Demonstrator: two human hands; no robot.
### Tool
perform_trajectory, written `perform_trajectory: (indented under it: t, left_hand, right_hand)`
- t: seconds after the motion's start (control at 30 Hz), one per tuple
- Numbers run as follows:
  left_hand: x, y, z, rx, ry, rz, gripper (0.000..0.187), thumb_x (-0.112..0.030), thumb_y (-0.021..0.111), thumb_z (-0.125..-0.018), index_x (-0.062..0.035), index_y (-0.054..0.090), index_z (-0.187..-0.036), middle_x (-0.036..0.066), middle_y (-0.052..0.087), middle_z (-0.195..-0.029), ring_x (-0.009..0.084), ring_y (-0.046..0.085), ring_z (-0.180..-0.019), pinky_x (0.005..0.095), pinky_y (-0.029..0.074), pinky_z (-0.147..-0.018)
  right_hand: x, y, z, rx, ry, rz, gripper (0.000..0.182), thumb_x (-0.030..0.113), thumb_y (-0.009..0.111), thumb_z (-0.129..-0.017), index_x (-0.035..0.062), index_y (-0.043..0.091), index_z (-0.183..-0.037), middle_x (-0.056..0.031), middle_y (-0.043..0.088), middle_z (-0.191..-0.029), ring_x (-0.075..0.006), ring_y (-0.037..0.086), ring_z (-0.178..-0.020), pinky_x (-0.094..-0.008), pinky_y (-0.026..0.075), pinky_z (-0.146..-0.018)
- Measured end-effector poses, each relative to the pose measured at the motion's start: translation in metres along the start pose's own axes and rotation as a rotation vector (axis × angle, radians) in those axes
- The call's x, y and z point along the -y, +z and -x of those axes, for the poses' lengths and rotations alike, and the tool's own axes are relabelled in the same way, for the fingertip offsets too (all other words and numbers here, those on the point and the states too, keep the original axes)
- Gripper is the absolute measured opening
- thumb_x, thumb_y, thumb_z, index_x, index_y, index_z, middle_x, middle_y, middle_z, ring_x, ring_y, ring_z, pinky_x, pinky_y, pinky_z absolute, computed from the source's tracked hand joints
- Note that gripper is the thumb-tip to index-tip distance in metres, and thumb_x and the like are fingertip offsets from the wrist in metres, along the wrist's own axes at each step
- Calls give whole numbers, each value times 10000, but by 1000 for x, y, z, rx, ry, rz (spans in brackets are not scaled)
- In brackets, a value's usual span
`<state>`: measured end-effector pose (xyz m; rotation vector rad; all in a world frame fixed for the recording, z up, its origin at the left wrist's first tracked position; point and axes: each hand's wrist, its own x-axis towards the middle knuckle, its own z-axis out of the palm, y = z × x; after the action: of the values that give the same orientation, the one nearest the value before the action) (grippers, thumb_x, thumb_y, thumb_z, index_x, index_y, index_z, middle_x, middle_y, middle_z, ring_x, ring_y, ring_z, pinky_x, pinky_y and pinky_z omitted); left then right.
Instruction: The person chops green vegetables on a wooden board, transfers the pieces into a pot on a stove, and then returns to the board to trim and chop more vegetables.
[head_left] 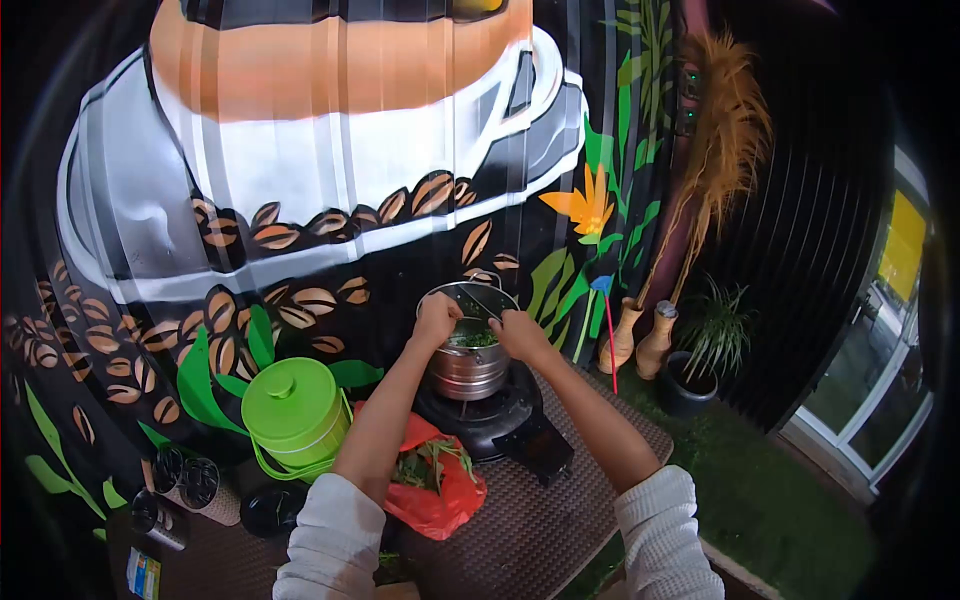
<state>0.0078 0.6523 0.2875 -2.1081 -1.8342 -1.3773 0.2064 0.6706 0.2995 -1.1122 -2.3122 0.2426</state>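
Note:
A steel pot (467, 378) with chopped greens (474, 338) inside stands on a black portable stove (500, 425). Over the left part of its rim, my left hand (437, 318) has its fingers curled closed; what they pinch is hidden. At the right rim, my right hand (519, 333) is closed around a thin dark tool (483, 303), like a knife, that slants across the pot's opening. In front of the stove, near my left forearm, lies a red plastic bag (440, 510) with leafy stems (432, 465) sticking out.
A green lidded bucket (295, 410) is left of the stove on the brown woven-textured table (520, 530). Dark-lidded containers (200, 490) and a small packet (143, 575) occupy the left side. Beyond the table's right edge are wooden vases (655, 340) and a potted plant (690, 385).

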Motion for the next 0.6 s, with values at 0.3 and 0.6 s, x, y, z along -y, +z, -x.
perform_trajectory:
  t: [0.3,0.6]
  left_hand:
    - [2,15,-5,0,-148,194,154,92,700,-648,14,714,-780,145,693,-734,196,682,-678,280,534,-645]
    - [12,23,-4,-36,-7,-54,201,17,728,-653,-21,727,-850,128,695,-775,225,661,-682,315,539,-667]
  right_hand:
    - [-27,19,-15,186,116,-407,433,309,484,-952,-74,568,-769,-115,503,-470,-208,511,-335,-351,408,-329]
    - [-34,32,-12,-63,-23,-231,387,301,508,-936,-39,564,-760,-162,566,-550,-258,593,-453,-374,469,-426]
